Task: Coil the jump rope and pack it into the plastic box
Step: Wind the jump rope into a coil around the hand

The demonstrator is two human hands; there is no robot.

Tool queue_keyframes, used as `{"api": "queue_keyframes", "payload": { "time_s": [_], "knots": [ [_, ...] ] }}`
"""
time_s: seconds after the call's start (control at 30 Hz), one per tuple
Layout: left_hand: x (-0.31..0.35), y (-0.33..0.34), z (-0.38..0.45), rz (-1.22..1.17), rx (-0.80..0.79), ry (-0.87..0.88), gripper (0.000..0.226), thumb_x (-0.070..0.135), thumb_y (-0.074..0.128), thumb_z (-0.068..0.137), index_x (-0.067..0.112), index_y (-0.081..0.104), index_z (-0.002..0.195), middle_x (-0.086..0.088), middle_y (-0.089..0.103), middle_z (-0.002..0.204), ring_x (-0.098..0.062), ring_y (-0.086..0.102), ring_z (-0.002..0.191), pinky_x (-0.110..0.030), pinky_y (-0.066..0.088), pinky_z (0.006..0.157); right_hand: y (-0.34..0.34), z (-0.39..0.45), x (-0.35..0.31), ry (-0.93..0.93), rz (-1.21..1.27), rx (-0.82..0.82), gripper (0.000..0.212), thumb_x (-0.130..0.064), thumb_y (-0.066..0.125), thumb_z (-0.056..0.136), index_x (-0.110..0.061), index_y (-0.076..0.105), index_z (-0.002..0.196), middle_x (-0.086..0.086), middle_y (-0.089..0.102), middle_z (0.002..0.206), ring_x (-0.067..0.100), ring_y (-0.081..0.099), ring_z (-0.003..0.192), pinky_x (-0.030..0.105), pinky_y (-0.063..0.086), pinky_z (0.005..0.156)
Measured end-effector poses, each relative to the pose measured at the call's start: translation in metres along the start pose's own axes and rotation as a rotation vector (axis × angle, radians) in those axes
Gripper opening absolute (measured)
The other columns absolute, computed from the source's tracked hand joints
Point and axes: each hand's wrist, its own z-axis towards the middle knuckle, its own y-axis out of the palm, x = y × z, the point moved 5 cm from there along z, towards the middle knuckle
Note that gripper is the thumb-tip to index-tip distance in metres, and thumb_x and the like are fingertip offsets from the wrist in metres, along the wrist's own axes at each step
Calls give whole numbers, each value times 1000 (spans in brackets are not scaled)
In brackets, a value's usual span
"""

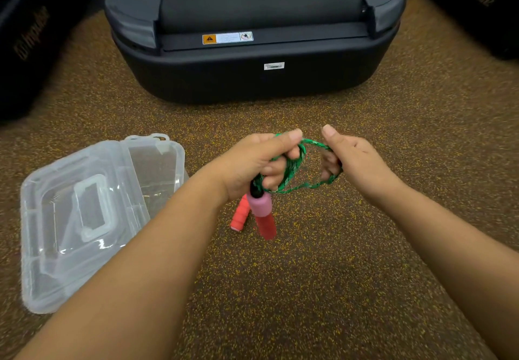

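Observation:
The green jump rope (295, 168) is gathered into small loops stretched between both hands above the floor. My left hand (252, 163) grips the bundled loops, and a pink and red handle (264, 213) hangs down from it. Behind that handle a second, coral handle (240, 216) points down towards the floor. My right hand (351, 160) has its fingers hooked through the far end of the loops. The clear plastic box (84, 219) lies open on the floor to the left, its lid folded back towards me, and nothing shows inside it.
The end of a black treadmill (252, 73) stands straight ahead on the speckled brown floor (309, 289). Dark gym machines (25, 50) flank it at the left and right edges.

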Motion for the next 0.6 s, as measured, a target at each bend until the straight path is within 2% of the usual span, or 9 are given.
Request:
{"api": "queue_keyframes", "payload": {
  "time_s": [0.07,0.17,0.2,0.3,0.43,0.53,0.6],
  "knots": [
    [0,-3,2,-129,35,15,32,38,46,94,17,51,71,10,32,36,-8,31,32,-24,28,46,5,-3,5,36,47,-60,42,-47,49,90,-15,51,63,-1,46,52,13,51,51,19,45,59],
    [2,-9,3,-267,64,35,34,40,42,96,19,50,70,11,32,36,-7,31,32,-22,31,44,9,-5,11,25,92,-99,11,-27,64,85,-16,64,83,-5,52,57,9,51,50,22,48,57],
    [3,-11,3,-286,73,42,34,40,42,96,19,50,70,11,33,36,-6,30,32,-22,31,44,9,-5,13,39,150,-100,10,-20,64,83,-17,66,92,-7,53,60,8,50,51,26,53,59],
    [3,-16,3,-304,121,57,35,39,42,97,20,50,69,10,33,36,-7,30,33,-22,32,44,4,-5,17,88,331,-63,32,-15,66,75,-16,63,107,-7,54,65,7,53,52,39,57,66],
    [5,-21,2,-396,179,86,36,38,42,98,19,51,68,10,33,36,-6,31,32,-19,34,42,-2,-4,18,92,376,46,29,4,61,83,-14,58,106,3,59,79,8,58,59,28,57,59],
    [7,-23,3,-431,201,105,37,38,43,98,19,51,68,10,33,36,-6,31,32,-19,34,41,-8,-5,21,110,356,125,18,-4,59,89,-14,64,103,10,66,89,11,59,59,21,54,56],
    [7,-24,4,-412,213,108,37,38,44,98,19,51,67,10,32,35,-6,30,31,-19,32,41,-14,-6,22,108,404,194,15,-11,57,91,-15,67,101,8,70,88,9,57,57,19,51,53]
  ]
}}
